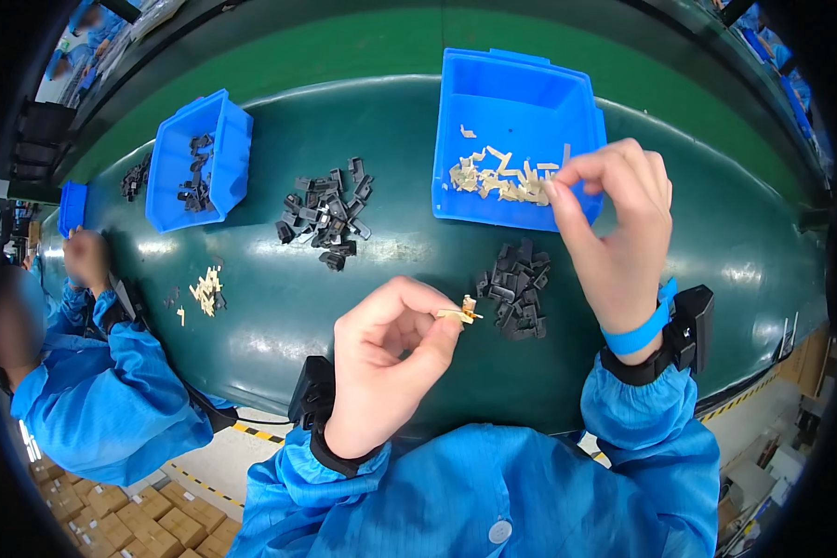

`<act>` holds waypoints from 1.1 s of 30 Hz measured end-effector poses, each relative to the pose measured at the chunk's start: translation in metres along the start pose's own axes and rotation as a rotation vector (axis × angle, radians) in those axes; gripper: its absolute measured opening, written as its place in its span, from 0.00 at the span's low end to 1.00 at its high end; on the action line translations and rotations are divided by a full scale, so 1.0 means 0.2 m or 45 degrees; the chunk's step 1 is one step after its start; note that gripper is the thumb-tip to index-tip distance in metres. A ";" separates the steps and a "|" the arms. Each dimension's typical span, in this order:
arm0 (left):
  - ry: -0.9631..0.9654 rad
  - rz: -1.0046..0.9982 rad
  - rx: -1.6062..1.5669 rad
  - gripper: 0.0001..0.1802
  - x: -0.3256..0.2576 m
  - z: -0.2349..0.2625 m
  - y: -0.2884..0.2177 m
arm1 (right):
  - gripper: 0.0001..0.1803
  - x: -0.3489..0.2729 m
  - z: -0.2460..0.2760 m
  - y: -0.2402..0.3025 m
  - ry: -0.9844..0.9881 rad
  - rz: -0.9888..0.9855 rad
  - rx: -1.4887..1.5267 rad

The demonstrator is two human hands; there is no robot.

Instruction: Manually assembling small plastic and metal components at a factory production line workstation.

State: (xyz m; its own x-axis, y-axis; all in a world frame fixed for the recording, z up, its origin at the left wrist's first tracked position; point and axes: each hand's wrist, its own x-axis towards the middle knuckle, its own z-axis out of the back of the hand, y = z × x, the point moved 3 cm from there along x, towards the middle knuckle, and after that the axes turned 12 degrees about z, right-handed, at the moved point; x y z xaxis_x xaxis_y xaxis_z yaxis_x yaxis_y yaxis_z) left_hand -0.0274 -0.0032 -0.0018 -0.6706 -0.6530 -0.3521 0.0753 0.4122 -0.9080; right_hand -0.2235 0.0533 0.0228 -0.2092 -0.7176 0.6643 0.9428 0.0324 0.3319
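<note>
My left hand (391, 358) is closed in a pinch over the table, with a small brass-coloured metal piece (458, 314) sticking out past thumb and forefinger. Over the near right part of a blue bin (493, 209), my right hand (623, 205) has thumb and forefinger brought together beside loose pale metal pieces (498, 177). Whether a piece is between those fingertips I cannot make out. A pile of small black plastic parts (519, 288) lies on the green table just below that bin, between my hands.
Another heap of black parts (325, 214) lies left of centre. Further left stand a second blue bin (163, 191) holding black parts and a small pile of pale pieces (207, 290). A co-worker in a blue sleeve (139, 372) sits at the left edge of the table (391, 121).
</note>
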 end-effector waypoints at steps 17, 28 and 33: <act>-0.165 0.104 0.011 0.07 0.01 0.01 0.01 | 0.12 -0.06 0.06 0.20 0.051 0.279 0.126; -0.131 -0.085 0.257 0.05 0.04 -0.03 -0.03 | 0.14 -0.11 -0.03 0.24 0.156 0.154 0.422; -0.157 -0.253 0.452 0.07 0.05 -0.01 -0.08 | 0.09 -0.10 0.00 0.17 0.142 0.003 0.604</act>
State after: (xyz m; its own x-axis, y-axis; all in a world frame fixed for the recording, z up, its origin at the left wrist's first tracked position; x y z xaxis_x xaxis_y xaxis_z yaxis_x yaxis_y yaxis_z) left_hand -0.0369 -0.0150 0.0098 -0.6058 -0.7778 -0.1674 0.2176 0.0404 -0.9752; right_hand -0.1866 0.0683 0.0216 -0.1537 -0.7862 0.5985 0.7154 0.3293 0.6163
